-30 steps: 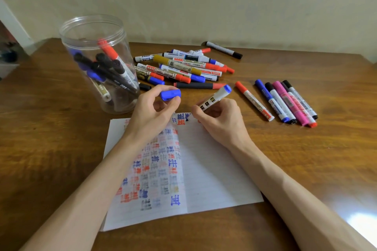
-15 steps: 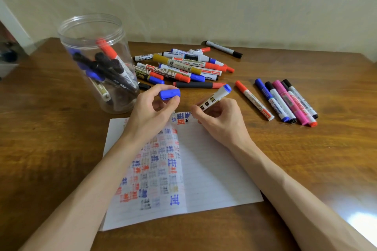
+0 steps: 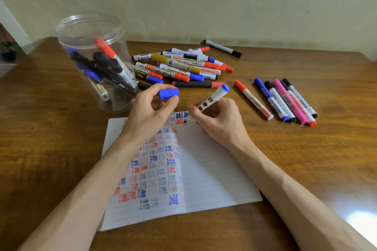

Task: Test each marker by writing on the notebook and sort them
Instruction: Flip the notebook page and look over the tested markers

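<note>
My right hand [image 3: 219,119] grips a white marker with a blue end [image 3: 212,98], its tip touching the top edge of the open notebook [image 3: 210,169]. My left hand [image 3: 151,112] pinches the marker's blue cap [image 3: 168,93] above the page. The left page is covered with blue, red and grey test marks. A loose pile of markers [image 3: 183,65] lies beyond my hands. A row of several sorted markers [image 3: 285,100] lies to the right. A clear plastic jar [image 3: 98,63] on the left holds several more markers.
A lone black-capped marker [image 3: 223,48] lies near the wall at the back. The wooden table [image 3: 306,159] ends at a pale wall behind. A bright glare spot sits on the table at the lower right.
My right hand has shifted slightly with the marker tip on the top of the page. My left hand keeps the blue cap in nearly the same place.
</note>
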Motion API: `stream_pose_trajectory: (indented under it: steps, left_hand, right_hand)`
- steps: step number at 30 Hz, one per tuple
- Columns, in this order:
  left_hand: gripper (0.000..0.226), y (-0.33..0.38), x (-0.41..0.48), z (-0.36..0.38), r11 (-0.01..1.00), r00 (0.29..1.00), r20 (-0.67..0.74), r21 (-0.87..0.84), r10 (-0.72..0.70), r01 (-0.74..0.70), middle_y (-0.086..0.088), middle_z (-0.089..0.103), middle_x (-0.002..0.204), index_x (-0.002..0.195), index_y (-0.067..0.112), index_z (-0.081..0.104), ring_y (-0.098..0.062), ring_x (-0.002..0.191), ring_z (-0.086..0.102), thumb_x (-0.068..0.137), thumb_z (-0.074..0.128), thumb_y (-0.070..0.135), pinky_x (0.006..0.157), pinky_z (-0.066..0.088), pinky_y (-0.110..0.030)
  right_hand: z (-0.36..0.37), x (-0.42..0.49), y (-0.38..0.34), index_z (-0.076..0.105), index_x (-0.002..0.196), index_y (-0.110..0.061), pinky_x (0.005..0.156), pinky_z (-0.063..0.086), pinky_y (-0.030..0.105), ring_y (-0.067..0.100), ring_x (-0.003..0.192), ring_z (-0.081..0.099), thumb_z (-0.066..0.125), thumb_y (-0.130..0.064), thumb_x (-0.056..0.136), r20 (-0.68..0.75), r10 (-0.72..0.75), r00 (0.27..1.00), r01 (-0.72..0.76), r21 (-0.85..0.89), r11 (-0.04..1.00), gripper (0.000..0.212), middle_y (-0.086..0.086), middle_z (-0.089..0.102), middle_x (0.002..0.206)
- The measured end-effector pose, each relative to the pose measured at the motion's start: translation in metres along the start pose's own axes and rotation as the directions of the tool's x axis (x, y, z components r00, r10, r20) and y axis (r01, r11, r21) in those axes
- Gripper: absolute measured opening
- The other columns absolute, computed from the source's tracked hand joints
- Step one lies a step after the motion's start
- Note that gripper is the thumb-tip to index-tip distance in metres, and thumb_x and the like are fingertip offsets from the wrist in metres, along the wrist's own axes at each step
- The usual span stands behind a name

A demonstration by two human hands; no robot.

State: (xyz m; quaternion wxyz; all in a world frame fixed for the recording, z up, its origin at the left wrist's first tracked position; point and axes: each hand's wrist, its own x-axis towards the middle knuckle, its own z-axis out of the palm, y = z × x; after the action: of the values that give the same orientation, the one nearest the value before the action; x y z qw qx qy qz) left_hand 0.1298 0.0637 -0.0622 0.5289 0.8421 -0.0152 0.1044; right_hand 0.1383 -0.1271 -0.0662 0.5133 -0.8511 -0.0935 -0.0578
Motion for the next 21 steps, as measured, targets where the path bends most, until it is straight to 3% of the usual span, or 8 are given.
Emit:
stream_pose_trajectory:
  steps: [7,13,21]
  left_hand:
    - [0.024,-0.0003,0.0010,-0.0008,1.000,1.000,0.003,-0.017,0.020,-0.020,0.016,0.067,0.108,0.122,0.029,0.068,0.007,0.102,0.061,0.099,0.067,0.032,0.073,0.047,-0.003]
    - [0.024,-0.0023,0.0022,0.0002,1.000,1.000,-0.007,-0.014,0.026,-0.026,0.015,0.068,0.110,0.122,0.027,0.068,0.011,0.104,0.058,0.098,0.068,0.031,0.074,0.045,0.001]
    - [0.027,-0.0036,0.0025,-0.0003,1.000,1.000,-0.005,-0.010,0.022,-0.022,0.012,0.068,0.114,0.125,0.028,0.068,0.006,0.106,0.060,0.098,0.068,0.033,0.077,0.047,-0.003]
  right_hand:
    - [-0.0027,0.0014,0.0026,0.073,0.079,-0.016,0.069,0.060,0.036,0.015,0.074,0.072,0.074,-0.022,0.088,-0.049,0.008,0.999,-0.008,-0.008,1.000,0.011,-0.003,0.076,0.076]
    - [-0.0017,0.0020,0.0012,0.076,0.080,-0.016,0.080,0.063,0.040,0.014,0.076,0.076,0.076,-0.025,0.090,-0.049,0.047,0.998,-0.045,0.037,0.998,0.014,-0.004,0.078,0.075]
    - [-0.0009,0.0015,0.0011,0.076,0.082,-0.019,0.073,0.064,0.047,0.015,0.073,0.076,0.077,-0.031,0.092,-0.029,0.050,0.998,-0.049,0.037,0.998,0.016,-0.007,0.078,0.076]
